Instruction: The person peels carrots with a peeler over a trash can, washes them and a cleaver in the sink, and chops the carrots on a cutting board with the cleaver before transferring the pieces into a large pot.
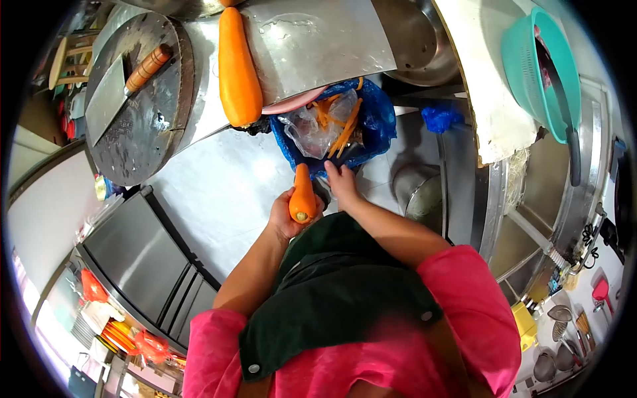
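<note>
The left hand point(284, 215) is closed around the thick part of a carrot point(302, 196), with the fingers wrapped at its sides; the cut stem end faces near, to the apron point(332, 285), and the narrow end points far, to the near rim of a bin with blue lining point(387, 126); the right hand point(343, 184) is just to the right of this carrot, its fingers partly bent and apart from it; whether the right hand has hold of some small tool I cannot tell, because the palm side is hidden; in the bin lie orange strips point(346, 136) and a clear plastic bag point(308, 134); to handle the carrot well, I judge that the left grip should be firm and stay behind at the thick end, so the fingers are away from the working side; the narrow end is better a little farther over the bin, so that scraps can fall inside and not on the floor point(219, 179); a big carrot point(240, 86) lies on the metal counter point(345, 33), its near end close to the edge, and so the elbows should not knock it.
</note>
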### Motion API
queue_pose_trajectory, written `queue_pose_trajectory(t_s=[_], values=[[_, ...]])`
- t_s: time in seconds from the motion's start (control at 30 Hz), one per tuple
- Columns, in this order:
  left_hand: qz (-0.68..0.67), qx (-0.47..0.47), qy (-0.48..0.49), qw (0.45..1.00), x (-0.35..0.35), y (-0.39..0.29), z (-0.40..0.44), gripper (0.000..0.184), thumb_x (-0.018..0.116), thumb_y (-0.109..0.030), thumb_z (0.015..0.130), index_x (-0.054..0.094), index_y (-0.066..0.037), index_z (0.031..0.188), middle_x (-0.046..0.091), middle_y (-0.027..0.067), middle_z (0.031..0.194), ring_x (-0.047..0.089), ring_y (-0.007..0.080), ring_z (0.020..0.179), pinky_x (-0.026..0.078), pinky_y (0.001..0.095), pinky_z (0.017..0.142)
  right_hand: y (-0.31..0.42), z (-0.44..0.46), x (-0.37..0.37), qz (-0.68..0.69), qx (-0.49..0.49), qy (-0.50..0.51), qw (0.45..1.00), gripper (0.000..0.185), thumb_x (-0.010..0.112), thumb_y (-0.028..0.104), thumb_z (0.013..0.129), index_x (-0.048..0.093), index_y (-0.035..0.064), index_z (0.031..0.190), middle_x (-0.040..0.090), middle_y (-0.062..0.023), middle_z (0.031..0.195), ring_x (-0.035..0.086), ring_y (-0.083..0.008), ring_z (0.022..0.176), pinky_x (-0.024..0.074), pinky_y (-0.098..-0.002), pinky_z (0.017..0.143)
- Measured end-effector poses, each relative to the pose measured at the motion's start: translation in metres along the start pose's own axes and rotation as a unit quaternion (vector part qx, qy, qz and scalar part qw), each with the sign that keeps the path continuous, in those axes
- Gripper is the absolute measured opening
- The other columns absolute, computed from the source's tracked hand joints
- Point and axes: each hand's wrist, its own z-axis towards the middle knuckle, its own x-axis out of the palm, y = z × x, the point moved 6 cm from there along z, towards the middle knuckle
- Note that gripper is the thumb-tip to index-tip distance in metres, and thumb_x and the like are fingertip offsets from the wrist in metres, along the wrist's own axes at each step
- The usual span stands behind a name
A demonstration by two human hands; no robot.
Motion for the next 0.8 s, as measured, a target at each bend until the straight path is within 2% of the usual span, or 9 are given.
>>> queue_pose_trajectory(t_s=[0.03,0.07,0.13,0.27,0.47,0.53,0.67,0.73,0.8], values=[[-0.006,0.021,0.026,0.999,-0.01,-0.005,0.01,0.043,0.029,-0.035,0.091,0.044,-0.003,0.115,0.054,0.016,0.103,0.053,0.0291,0.097,0.044,0.0419,0.085,0.037,-0.026,-0.001,0.038,-0.074,0.039,0.996,0.032,0.06,0.034,0.082,0.054,0.0031,0.074,0.049,0.0015,0.058,0.046,-0.0094,0.053,0.0369,-0.0255,0.047],[-0.011,0.041,0.051,0.998,-0.012,-0.01,0.017,0.04,0.029,-0.033,0.091,0.044,-0.004,0.114,0.054,0.0155,0.105,0.052,0.0295,0.099,0.043,0.043,0.087,0.085,-0.059,-0.009,-0.018,-0.122,0.069,0.99,0.037,0.063,0.035,0.078,0.057,-0.0017,0.079,0.06,-0.0123,0.067,0.057,-0.0222,0.063,0.0443,-0.0329,0.059],[0.047,0.095,-0.063,0.992,0.005,-0.008,0.007,0.037,0.031,-0.03,0.09,0.046,-0.006,0.113,0.054,0.0154,0.105,0.053,0.0302,0.099,0.041,0.0441,0.088,0.09,-0.076,0.007,0.07,-0.231,0.142,0.96,0.035,0.064,0.033,0.078,0.057,-0.0005,0.079,0.06,-0.0126,0.068,0.059,-0.0238,0.063,0.045,-0.0323,0.059],[0.091,0.117,-0.084,0.985,0.008,-0.012,0.004,0.038,0.03,-0.031,0.09,0.045,-0.005,0.114,0.055,0.0157,0.102,0.056,0.0296,0.092,0.046,0.0435,0.082,0.118,-0.06,0.007,-0.022,-0.218,0.131,0.967,0.036,0.063,0.034,0.078,0.056,-0.0006,0.082,0.061,-0.0138,0.07,0.061,-0.0273,0.065,0.0457,-0.0326,0.059],[0.14,-0.031,0.039,0.989,0.001,0.017,-0.01,0.046,0.031,-0.038,0.09,0.045,0.001,0.111,0.057,0.0172,0.095,0.058,0.0271,0.082,0.051,0.0394,0.067,-0.019,0.067,0.01,-0.173,-0.061,-0.001,0.983,0.045,0.06,0.042,0.077,0.058,0.0032,0.098,0.062,-0.0168,0.086,0.061,-0.0288,0.075,0.0465,-0.0327,0.066],[0.117,-0.035,0.071,0.99,0.004,0.02,-0.01,0.047,0.033,-0.038,0.089,0.045,0.001,0.112,0.056,0.0176,0.096,0.058,0.0278,0.084,0.05,0.039,0.071,-0.061,0.064,0.0,-0.194,0.271,0.03,0.942,0.045,0.059,0.044,0.077,0.058,0.0032,0.096,0.061,-0.0173,0.082,0.06,-0.0275,0.07,0.0466,-0.033,0.063],[0.07,0.011,0.02,0.997,0.01,0.006,-0.01,0.044,0.034,-0.036,0.089,0.046,-0.002,0.113,0.056,0.0176,0.098,0.057,0.0292,0.087,0.047,0.0406,0.079,-0.044,0.029,-0.001,-0.077,0.279,0.071,0.955,0.043,0.058,0.044,0.079,0.055,0.0009,0.082,0.056,-0.0072,0.069,0.051,-0.0181,0.053,0.0403,-0.0295,0.048],[0.054,0.011,0.0,0.998,0.009,0.001,-0.004,0.043,0.034,-0.035,0.089,0.046,-0.002,0.113,0.056,0.0172,0.099,0.056,0.0297,0.088,0.046,0.0407,0.081,0.001,0.007,-0.004,-0.045,0.0,0.006,0.999,0.041,0.061,0.039,0.079,0.056,-0.0016,0.08,0.056,-0.0097,0.064,0.057,-0.022,0.061,0.0438,-0.0329,0.055],[0.022,0.043,0.025,0.999,0.007,-0.006,0.005,0.04,0.033,-0.033,0.09,0.046,-0.004,0.114,0.055,0.0159,0.101,0.055,0.0293,0.092,0.045,0.0416,0.083,0.088,-0.06,-0.014,0.043,-0.072,0.069,0.994,0.035,0.062,0.033,0.079,0.055,-0.0012,0.08,0.058,-0.012,0.07,0.058,-0.0239,0.067,0.0445,-0.032,0.058]])
